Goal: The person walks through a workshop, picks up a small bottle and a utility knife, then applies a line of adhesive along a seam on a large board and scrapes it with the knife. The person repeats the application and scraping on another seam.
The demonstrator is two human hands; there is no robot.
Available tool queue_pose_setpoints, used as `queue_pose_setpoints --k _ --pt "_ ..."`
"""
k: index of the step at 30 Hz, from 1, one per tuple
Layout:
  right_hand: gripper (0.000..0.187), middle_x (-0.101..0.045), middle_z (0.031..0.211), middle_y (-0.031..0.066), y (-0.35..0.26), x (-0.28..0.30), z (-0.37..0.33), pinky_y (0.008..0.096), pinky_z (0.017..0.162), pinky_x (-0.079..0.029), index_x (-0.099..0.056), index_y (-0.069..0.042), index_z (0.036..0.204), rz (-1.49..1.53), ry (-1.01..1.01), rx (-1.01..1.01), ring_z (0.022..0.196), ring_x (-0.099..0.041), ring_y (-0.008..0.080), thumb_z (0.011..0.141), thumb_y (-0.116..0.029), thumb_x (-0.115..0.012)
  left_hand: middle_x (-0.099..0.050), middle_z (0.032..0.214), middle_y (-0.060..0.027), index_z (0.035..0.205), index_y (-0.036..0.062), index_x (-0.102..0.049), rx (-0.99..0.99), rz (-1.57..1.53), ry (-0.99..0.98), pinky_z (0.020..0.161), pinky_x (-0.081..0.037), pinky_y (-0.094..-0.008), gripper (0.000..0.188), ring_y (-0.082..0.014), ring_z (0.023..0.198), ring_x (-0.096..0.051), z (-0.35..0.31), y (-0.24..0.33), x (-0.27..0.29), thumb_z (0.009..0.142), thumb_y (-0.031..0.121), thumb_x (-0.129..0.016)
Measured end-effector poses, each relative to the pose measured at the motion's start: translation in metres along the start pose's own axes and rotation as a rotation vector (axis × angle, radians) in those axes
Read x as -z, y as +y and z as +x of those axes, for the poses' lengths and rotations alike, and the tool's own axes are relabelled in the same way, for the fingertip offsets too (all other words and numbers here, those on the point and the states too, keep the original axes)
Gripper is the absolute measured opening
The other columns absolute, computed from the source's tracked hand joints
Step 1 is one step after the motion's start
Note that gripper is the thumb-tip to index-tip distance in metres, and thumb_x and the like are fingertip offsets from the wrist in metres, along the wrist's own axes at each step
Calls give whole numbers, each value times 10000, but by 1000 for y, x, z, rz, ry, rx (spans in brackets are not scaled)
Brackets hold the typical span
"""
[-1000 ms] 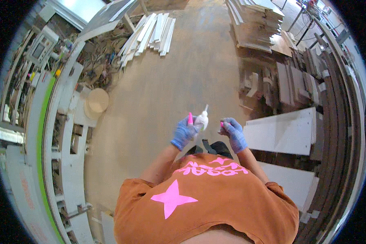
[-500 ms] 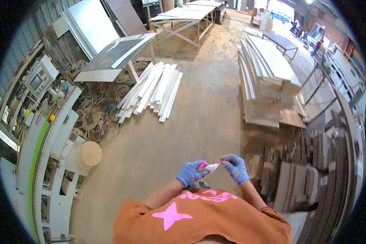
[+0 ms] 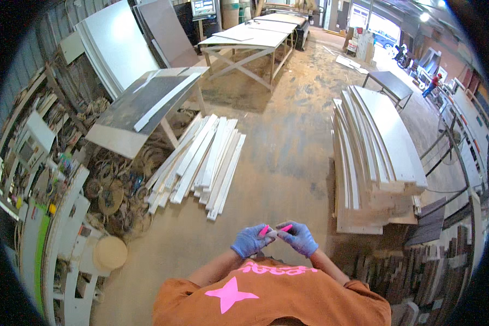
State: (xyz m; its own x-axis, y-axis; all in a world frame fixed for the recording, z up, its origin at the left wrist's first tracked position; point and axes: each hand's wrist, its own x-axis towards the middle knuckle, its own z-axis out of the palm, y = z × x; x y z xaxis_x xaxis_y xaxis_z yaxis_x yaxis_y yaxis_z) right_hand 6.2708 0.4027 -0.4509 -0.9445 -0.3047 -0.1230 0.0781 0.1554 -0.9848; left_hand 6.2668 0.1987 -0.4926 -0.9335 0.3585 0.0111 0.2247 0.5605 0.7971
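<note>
Both hands wear blue, grey-smudged work gloves and meet in front of my chest. My left hand [image 3: 249, 242] is closed round a small pink piece [image 3: 264, 231] that sticks up from its fingers. My right hand [image 3: 300, 239] is closed on another slim pink piece [image 3: 286, 228], which points up and to the right. Between the fingertips shows a small whitish bit [image 3: 272, 233]; the fingers cover most of it. Whether these parts belong to one object, I cannot tell.
White strips [image 3: 201, 163] lie piled on the floor ahead left; stacked white panels [image 3: 386, 136] stand ahead right. A low dark-topped table [image 3: 146, 103], a long worktable [image 3: 250, 38] and a green-and-white machine [image 3: 43, 244] are left. Dark boards [image 3: 418, 271] stand near right. Far right is a person [image 3: 432, 84].
My hands have come closer together, and the right one has moved left. Less of the whitish piece shows between them, more of the right pink piece. The view has tilted up.
</note>
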Motion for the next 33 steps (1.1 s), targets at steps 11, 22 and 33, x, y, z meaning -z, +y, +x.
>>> queue_pose_setpoints --k 11,22,33 --pt "280 -683 935 71 18 153 291 278 789 -506 -652 -19 1073 -43 268 -17 857 -619 118 861 -196 -700 -674 901 -149 1032 150 -648 -40 -186 -76 697 -510 -399 365 -350 826 -648 352 -59 33 815 440 -688" --pt "222 -666 879 82 -8 268 630 293 737 -495 -633 -35 960 -19 32 119 793 -602 121 892 -245 -659 -668 917 -58 1150 74 -569 258 -607 204 704 -510 -290 308 -130 782 -616 638 -140 90 912 257 -637" --pt "248 -668 889 83 -70 300 955 291 723 -491 -645 -31 1002 -292 87 228 793 -616 146 867 -236 -680 -636 1119 -144 1179 101 -602 -137 -59 412 876 -491 -383 282 -312 1006 -624 917 -242 264 917 205 -584"
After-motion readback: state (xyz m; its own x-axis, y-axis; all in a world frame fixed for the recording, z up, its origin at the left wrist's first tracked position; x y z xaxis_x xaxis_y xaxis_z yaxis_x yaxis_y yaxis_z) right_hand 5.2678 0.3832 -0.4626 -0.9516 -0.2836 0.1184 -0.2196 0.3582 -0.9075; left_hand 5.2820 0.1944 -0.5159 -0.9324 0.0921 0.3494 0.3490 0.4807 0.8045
